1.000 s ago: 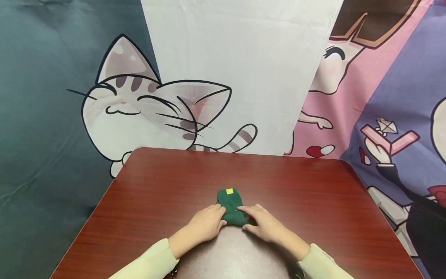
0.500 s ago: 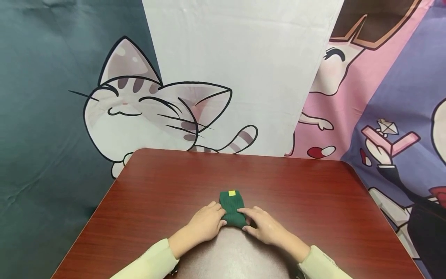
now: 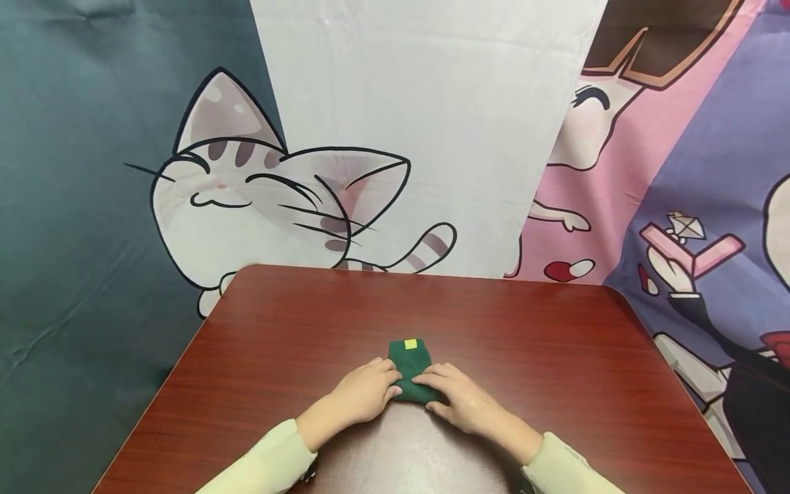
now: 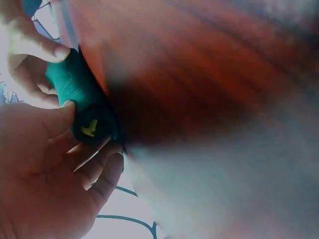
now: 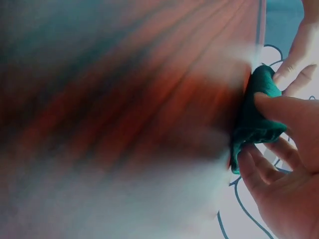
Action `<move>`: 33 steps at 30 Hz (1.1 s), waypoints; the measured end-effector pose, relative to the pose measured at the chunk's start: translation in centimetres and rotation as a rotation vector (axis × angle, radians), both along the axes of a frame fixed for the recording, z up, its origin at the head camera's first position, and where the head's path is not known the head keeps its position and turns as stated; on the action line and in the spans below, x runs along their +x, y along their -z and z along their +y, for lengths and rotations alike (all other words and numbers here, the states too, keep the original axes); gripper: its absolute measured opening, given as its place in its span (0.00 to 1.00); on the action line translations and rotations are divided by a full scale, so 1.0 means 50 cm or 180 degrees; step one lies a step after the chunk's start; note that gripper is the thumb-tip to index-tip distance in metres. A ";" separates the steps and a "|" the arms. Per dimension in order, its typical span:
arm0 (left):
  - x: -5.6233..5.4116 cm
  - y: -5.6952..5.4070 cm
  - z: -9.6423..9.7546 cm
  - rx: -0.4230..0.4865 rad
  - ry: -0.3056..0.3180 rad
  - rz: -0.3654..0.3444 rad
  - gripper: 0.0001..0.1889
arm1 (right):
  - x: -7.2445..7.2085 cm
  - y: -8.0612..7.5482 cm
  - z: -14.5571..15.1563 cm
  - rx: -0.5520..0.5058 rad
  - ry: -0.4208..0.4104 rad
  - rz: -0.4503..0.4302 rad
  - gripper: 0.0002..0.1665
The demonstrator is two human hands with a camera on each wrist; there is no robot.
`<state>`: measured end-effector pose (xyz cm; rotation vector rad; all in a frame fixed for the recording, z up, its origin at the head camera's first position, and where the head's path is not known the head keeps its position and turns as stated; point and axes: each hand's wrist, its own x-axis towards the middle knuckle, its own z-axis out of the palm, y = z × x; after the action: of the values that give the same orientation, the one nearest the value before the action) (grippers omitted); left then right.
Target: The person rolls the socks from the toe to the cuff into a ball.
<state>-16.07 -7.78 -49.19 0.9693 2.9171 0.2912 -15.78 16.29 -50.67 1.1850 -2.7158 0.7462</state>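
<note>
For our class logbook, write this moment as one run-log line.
left hand: holds cloth; right hand: holds cloth; cloth: green, near end rolled; surface: table

Glare pales the tabletop [image 3: 410, 449]; wrist views blur.

Free passage over the tabletop [image 3: 524, 329] beyond the green cloth [image 3: 404, 361], fingers [image 3: 433, 379] in the way either side.
</note>
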 end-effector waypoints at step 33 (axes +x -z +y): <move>0.026 -0.006 0.022 -0.0411 0.0222 0.0532 0.10 | -0.011 -0.030 -0.020 0.0228 0.0373 -0.0998 0.16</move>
<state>-14.79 -6.67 -48.87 1.1227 2.9949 0.0182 -16.34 15.29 -49.19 0.9829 -3.0575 0.8934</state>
